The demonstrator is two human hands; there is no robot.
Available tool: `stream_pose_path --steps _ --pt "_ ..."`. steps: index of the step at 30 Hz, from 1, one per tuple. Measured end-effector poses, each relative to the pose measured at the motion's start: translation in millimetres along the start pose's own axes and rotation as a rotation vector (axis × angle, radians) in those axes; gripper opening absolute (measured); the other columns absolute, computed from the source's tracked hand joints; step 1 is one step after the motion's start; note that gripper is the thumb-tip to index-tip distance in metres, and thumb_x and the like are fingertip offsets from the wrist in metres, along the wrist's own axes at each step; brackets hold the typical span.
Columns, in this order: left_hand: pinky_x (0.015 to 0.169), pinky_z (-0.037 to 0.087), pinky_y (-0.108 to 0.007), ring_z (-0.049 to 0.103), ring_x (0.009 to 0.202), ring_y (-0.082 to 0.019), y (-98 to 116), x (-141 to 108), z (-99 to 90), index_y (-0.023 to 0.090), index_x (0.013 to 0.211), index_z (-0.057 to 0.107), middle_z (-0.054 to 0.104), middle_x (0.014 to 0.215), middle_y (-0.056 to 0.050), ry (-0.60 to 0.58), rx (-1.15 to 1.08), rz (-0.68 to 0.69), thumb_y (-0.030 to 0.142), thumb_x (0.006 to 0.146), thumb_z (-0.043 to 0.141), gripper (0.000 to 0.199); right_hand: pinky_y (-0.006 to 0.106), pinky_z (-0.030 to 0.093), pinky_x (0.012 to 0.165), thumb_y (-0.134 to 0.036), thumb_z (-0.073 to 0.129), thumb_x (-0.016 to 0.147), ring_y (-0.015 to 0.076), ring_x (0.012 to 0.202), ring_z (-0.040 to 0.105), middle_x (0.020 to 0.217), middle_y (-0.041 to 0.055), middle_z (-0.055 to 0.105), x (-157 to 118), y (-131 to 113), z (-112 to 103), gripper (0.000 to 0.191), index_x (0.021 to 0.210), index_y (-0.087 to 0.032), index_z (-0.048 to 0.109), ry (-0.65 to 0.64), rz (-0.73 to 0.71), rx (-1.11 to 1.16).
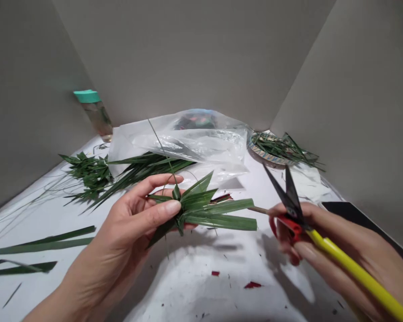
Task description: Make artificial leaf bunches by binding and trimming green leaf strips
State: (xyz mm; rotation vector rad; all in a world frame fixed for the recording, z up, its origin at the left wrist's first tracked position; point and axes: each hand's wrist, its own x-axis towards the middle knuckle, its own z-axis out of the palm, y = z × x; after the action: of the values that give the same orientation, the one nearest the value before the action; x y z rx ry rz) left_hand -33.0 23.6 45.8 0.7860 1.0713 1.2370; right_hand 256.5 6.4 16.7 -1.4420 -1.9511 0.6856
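Between the thumb and fingers of my left hand (134, 219) is a woven green leaf piece (201, 203), with pointed leaf ends fanned out to the right and a small knot near the thumb. A thin stem rises from it. My right hand (322, 241) is closed around scissors with red and yellow handles (290, 197), their dark blades apart and pointing up and away from me. A thin brownish strip runs from the right fingers toward the leaf ends. The blades are apart from the leaf piece.
Behind lie a clear plastic bag (201, 143), long leaves (134, 172) and a pile of woven leaf pieces (90, 172). A bottle (99, 116) stands back left, a round tray (268, 155) of leaf strips back right. Loose strips (53, 243) lie left, red scraps (253, 285) in front.
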Motion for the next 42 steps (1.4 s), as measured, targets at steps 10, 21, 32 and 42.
stream_pose_path --steps 10,21,32,42 --pt "0.066 0.061 -0.023 0.074 0.066 -0.016 -33 -2 8.0 0.026 0.106 0.074 0.078 0.087 -0.001 -0.164 0.085 -0.125 0.026 0.075 0.085 0.033 0.014 0.053 0.059 -0.031 0.08 0.085 0.0085 0.066 0.062 0.085 -0.0048 0.065 7 -20 21 0.03 0.11 -0.03 0.064 -0.134 0.239 0.705" --pt "0.058 0.06 -0.025 0.074 0.055 -0.019 -36 -4 12.8 0.039 0.124 0.07 0.075 0.072 0.003 -0.135 0.153 -0.066 0.025 0.071 0.088 0.057 0.008 0.045 0.05 -0.007 0.073 0.076 0.0036 0.055 0.05 0.069 -0.0091 0.057 12 -34 35 0.027 0.093 -0.026 0.064 -0.069 0.351 0.823" --pt "0.056 0.061 -0.021 0.073 0.057 -0.015 -38 -4 11.7 0.037 0.113 0.074 0.074 0.08 0.003 -0.137 0.206 -0.075 0.027 0.072 0.087 0.045 0.008 0.046 0.052 -0.009 0.067 0.085 0.0053 0.061 0.053 0.075 -0.0081 0.058 9 -28 41 0.022 0.094 -0.028 0.062 0.043 0.211 0.746" --pt "0.058 0.06 -0.02 0.072 0.059 -0.015 -39 -3 9.6 0.039 0.119 0.072 0.073 0.084 0.004 -0.079 0.356 -0.037 0.028 0.066 0.091 0.058 0.016 0.047 0.049 -0.015 0.067 0.085 0.0089 0.058 0.051 0.074 -0.0073 0.058 2 -30 45 0.021 0.096 -0.03 0.057 0.152 0.081 0.56"
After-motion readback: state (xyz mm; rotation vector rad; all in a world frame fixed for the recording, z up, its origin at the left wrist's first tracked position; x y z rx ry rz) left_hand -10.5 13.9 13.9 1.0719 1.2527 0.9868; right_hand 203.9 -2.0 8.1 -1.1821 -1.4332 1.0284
